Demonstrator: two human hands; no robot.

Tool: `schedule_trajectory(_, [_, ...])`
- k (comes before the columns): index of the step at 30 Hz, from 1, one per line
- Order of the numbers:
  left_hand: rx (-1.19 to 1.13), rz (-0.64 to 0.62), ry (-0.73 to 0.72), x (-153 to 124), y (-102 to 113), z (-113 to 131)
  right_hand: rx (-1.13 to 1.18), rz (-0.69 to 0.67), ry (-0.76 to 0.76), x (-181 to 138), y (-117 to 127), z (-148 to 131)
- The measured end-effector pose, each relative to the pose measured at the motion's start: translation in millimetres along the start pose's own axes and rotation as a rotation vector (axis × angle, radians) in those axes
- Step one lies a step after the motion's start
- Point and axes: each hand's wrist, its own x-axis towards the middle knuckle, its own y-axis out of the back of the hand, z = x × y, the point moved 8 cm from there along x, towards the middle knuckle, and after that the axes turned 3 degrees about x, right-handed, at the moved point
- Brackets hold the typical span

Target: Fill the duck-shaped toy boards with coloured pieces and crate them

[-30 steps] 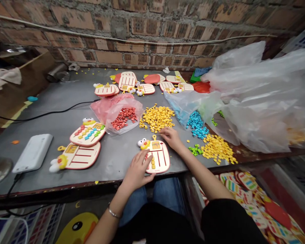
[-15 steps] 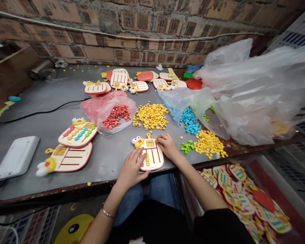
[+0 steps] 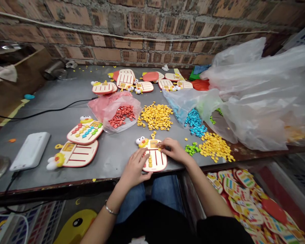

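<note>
A duck-shaped toy abacus board lies at the near edge of the grey table, with yellow beads on its left rod. My left hand rests on the board's left side, fingers spread, holding it down. My right hand is over the board's upper right, fingertips pinched together near a small yellow bead at the top of a rod. A pile of yellow beads lies just beyond the board.
Red beads in a pink bag, blue beads, green beads and more yellow beads lie around. Two boards sit left, several more at the back. Large clear bags fill the right. A white box lies left.
My right hand came back from the yellow bead pile to the top of the board, fingers now pinched. My left hand stayed on the board.
</note>
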Motion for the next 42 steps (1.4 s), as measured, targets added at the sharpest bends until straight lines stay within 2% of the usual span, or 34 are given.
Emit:
schedule_trajectory(4, [0.006,-0.013,-0.014,-1,-1,0,0.021,0.028,0.003,9,-15,-2])
schedule_trajectory(7, [0.008,-0.017,-0.003,-1,-3,-2,0.058,0.064,0.065,15,-31,-13])
schedule_trajectory(11, [0.001,-0.035,0.024,-1,-4,-3,0.153,0.01,0.087,13,-37,-19])
schedule_trajectory(13, [0.023,-0.044,0.02,0,-4,-2,0.195,0.025,0.026,7,-21,-9])
schedule_trajectory(14, [0.038,-0.043,0.016,0,-4,-1,0.188,0.082,-0.019,2,-6,0])
schedule_trajectory(16, [0.064,-0.043,0.0,1,-3,0,0.072,0.293,-0.128,-13,38,26])
schedule_trajectory(18, [0.081,-0.048,-0.022,1,-2,3,-0.177,0.531,-0.241,-34,84,51])
schedule_trajectory(19, [0.088,-0.05,-0.034,1,-2,4,-0.322,0.598,-0.3,-43,102,62])
schedule_trajectory(21, [0.101,-0.045,-0.053,1,-1,7,-0.535,0.595,-0.426,-55,123,87])
schedule_trajectory(23, [0.11,-0.031,-0.065,1,1,8,-0.616,0.505,-0.511,-60,128,108])
schedule_trajectory(25, [0.117,-0.017,-0.074,1,2,10,-0.588,0.466,-0.511,-61,126,117])
schedule_trajectory(29, [0.12,-0.013,-0.065,2,4,13,-0.274,0.61,-0.356,-57,116,97])
schedule_trajectory(31, [0.118,-0.019,-0.048,4,4,15,-0.078,0.625,-0.277,-50,99,76])
schedule_trajectory(34, [0.118,-0.013,-0.022,7,2,18,0.086,0.51,-0.188,-31,60,40])
schedule_trajectory(38, [0.127,0.031,0.011,9,-1,18,0.031,0.365,-0.061,-6,15,8])
schedule_trajectory(42, [0.126,0.045,0.016,9,-3,16,-0.129,0.321,0.028,0,-1,5])
